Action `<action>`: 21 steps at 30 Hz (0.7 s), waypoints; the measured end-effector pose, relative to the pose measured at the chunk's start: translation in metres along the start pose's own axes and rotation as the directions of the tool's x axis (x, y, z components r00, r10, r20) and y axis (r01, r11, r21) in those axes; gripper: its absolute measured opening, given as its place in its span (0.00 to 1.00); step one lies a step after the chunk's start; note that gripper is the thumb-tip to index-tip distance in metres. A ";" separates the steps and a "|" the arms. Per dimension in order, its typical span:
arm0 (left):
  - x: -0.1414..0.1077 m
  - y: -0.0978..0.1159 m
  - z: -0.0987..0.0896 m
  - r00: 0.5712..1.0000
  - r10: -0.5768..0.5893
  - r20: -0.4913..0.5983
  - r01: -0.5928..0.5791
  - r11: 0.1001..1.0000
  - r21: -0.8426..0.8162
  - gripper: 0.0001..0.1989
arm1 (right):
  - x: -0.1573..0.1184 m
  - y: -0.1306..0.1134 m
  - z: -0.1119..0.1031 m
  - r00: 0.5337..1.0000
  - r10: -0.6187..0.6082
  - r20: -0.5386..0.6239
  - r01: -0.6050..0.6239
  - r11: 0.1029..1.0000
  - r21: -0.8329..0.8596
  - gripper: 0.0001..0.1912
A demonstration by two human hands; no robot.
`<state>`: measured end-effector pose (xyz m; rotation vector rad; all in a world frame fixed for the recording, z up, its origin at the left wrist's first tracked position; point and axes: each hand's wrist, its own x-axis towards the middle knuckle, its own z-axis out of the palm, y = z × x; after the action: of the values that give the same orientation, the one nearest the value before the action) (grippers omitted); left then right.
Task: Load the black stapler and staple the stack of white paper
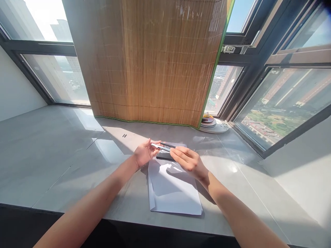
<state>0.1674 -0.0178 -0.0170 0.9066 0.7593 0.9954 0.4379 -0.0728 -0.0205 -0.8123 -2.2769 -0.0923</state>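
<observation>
Both hands meet over a stack of white paper [176,193] on the grey sill. Between them is what looks like an opened stapler [164,156], with slim black parts and a silvery metal strip. My left hand [144,153] pinches its left end between thumb and fingers. From the right, my right hand [187,160] closes its fingers over the other end, hiding that part. The black lower part lies just above the top of the paper. Small details between the fingertips cannot be made out. Two short dark strips [124,135] lie left of the hands, apart from them.
A bamboo blind [155,62] with a green edge hangs behind the hands, down to the sill [85,172]. Stacked plates [214,126] stand at its lower right corner. Dark-framed windows [287,106] rise around the sill, with white walls at both sides.
</observation>
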 end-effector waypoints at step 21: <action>-0.007 0.006 0.005 0.840 0.539 -0.057 -0.482 0.792 0.374 0.19 | 0.000 0.010 0.018 0.768 0.583 0.264 -0.622 0.581 0.526 0.14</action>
<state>0.1664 -0.0242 -0.0085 1.4027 0.8616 1.4580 0.4327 -0.0600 -0.0353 -1.1914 -1.7694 0.9350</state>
